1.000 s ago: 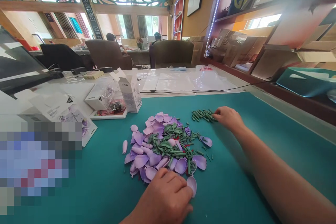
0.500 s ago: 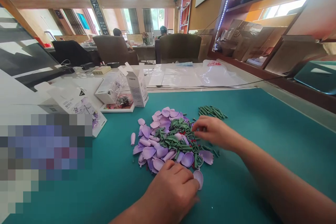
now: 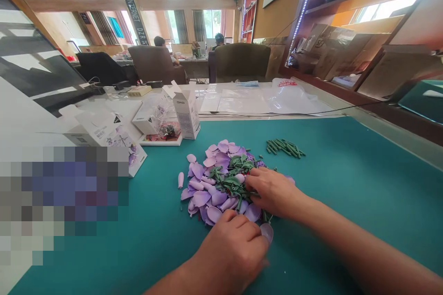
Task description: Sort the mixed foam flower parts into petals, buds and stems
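A heap of lilac plastic petals (image 3: 201, 198) and green plastic leaves and stems (image 3: 232, 184) lies on a green mat (image 3: 328, 147). My left hand (image 3: 235, 246) rests at the heap's near edge, fingers curled and closed; what they hold is hidden. By its thumb is a pale lilac petal (image 3: 266, 232); I cannot tell whether the hand grips it. My right hand (image 3: 275, 191) is over the heap's right side, its bent fingers closed down among the green pieces. Their tips are partly hidden, so any piece between them cannot be made out.
Small green rods (image 3: 285, 147) lie grouped behind the heap. An open white box (image 3: 187, 113), a flower-printed box (image 3: 119, 140) and a tray (image 3: 161, 143) with a clear wrapper stand at back left. Plastic sheeting (image 3: 256, 99) covers the far table. People sit beyond brown chairs (image 3: 238, 62).
My right hand has moved down and inward from the heap's far right edge into the green pieces. My left hand has barely moved. The whole view has shifted slightly.
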Motion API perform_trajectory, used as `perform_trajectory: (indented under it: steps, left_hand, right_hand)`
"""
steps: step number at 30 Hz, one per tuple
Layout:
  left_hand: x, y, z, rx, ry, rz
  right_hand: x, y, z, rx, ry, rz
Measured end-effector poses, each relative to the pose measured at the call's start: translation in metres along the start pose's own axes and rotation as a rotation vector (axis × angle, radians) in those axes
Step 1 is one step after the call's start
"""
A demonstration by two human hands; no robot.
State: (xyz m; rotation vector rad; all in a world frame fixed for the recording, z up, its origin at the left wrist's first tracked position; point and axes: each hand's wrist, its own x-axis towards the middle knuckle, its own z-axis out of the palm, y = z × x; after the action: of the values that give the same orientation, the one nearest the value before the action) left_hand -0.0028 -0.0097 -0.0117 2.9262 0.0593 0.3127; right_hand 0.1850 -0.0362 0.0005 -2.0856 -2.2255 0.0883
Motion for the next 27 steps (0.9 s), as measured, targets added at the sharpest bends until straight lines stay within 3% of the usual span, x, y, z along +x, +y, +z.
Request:
perform_trajectory:
  steps: [10, 15, 18, 21, 24, 27]
  left_hand:
    - [-0.001, -0.002, 0.002, 0.019, 0.010, 0.005]
    - [-0.001, -0.003, 0.004, 0.004, 0.022, 0.002]
    - [-0.001, -0.004, 0.003, 0.001, 0.020, -0.001]
    - [-0.001, -0.003, 0.002, -0.016, 0.024, -0.005]
    - [-0.001, -0.002, 0.000, -0.042, 0.022, -0.017]
    - [-0.001, -0.003, -0.001, -0.081, 0.003, -0.040]
  right_hand:
    - [0.002, -0.005, 0.008, -0.034, -0.020, -0.034]
    - [0.002, 0.000, -0.009, 0.083, 0.030, 0.037]
    - [0.005, 0.033, -0.025, 0.167, 0.138, 0.195]
    - [0.008, 0.087, -0.030, 0.062, 0.219, 0.499]
    - [0.009, 0.135, -0.022, -0.056, 0.199, 0.679]
    - [0.009, 0.157, -0.011, -0.136, 0.135, 0.763]
